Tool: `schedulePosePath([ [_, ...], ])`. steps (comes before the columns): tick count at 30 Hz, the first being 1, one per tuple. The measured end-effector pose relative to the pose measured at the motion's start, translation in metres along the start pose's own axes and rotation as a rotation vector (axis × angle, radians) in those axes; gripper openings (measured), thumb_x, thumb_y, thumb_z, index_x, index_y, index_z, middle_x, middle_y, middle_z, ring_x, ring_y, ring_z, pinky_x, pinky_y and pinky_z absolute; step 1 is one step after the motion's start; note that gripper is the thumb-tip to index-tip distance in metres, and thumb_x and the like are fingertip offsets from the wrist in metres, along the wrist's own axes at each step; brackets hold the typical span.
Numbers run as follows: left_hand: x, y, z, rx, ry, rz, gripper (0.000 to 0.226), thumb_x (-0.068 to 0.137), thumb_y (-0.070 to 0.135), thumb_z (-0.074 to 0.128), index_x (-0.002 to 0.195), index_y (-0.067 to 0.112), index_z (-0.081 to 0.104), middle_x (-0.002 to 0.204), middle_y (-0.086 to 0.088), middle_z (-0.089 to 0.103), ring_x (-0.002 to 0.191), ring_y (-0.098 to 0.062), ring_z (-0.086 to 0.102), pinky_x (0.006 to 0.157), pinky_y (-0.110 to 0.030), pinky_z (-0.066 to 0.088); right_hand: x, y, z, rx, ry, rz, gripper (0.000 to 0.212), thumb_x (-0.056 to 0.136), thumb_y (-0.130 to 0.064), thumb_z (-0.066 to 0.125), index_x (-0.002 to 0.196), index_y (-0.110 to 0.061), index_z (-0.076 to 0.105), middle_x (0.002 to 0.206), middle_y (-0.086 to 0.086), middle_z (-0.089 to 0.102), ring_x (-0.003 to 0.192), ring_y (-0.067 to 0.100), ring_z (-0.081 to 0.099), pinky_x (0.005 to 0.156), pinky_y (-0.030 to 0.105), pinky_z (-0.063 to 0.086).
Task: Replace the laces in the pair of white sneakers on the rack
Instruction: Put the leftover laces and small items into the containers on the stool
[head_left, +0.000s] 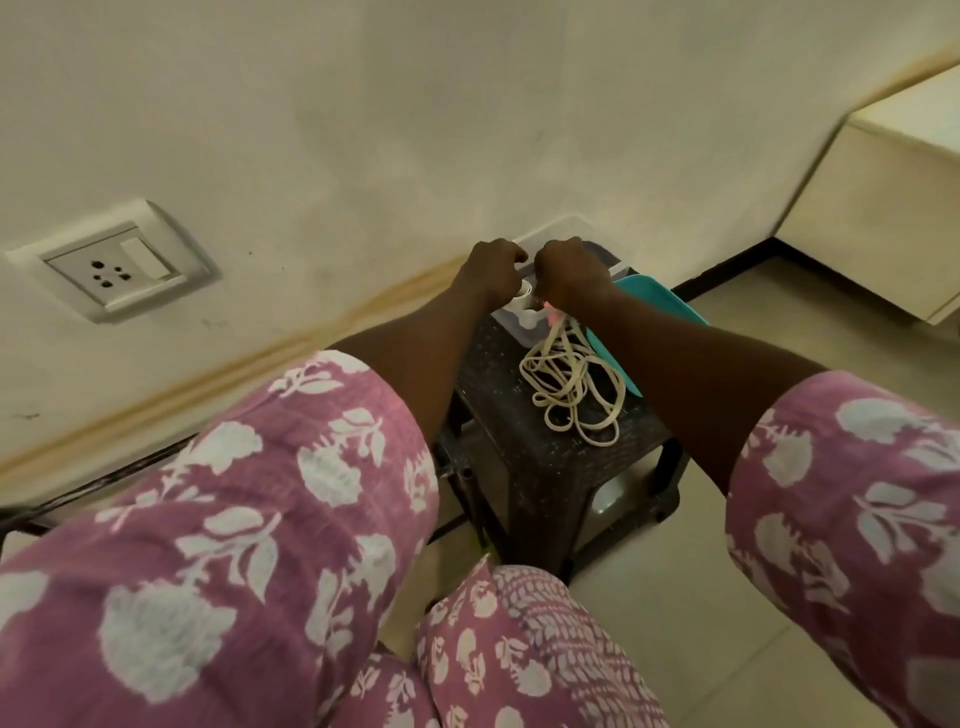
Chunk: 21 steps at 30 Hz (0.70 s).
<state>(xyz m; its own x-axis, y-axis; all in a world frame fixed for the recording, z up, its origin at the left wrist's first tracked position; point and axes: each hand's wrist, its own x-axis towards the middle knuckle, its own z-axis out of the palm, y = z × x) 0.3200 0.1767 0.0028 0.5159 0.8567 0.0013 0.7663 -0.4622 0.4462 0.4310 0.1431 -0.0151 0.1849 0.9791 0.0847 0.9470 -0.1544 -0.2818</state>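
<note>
Grasp unclear: left hand (493, 270), right hand (571, 270) curled over clear box (566, 227) on stool (519, 457). Cream laces (571, 395) heaped beside; sneakers unseen. Draw one end free slowly, avoiding tangles.

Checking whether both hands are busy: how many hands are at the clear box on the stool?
2. The left hand is over the left side of the clear box, the right hand close beside it; what they hold is hidden.
</note>
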Motion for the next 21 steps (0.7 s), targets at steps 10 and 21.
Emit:
schedulePosePath([
  [10,-0.073,0.017,0.016,-0.209,0.282,0.004,0.026,0.087,0.006,0.051,0.105,0.003,0.070,0.102,-0.018,0.070,0.094,-0.030,0.064,0.077,-0.030,0.045,-0.070,0.003,-0.013,0.014,0.213,-0.162,0.022,0.094,-0.011,0.047,0.098,-0.002,0.067,0.097,0.018,0.063,0.089,0.031,0.062,0.079,0.040,0.051],
  [21,-0.100,0.014,0.071,-0.115,0.124,-0.359,0.024,0.096,0.019,0.050,0.108,0.001,0.063,0.111,-0.018,0.062,0.102,-0.030,0.059,0.085,-0.039,0.052,-0.093,0.001,0.023,-0.423,0.135,-0.133,0.021,0.095,-0.014,0.049,0.110,-0.007,0.062,0.107,0.013,0.065,0.105,0.026,0.059,0.085,0.035,0.045],
])
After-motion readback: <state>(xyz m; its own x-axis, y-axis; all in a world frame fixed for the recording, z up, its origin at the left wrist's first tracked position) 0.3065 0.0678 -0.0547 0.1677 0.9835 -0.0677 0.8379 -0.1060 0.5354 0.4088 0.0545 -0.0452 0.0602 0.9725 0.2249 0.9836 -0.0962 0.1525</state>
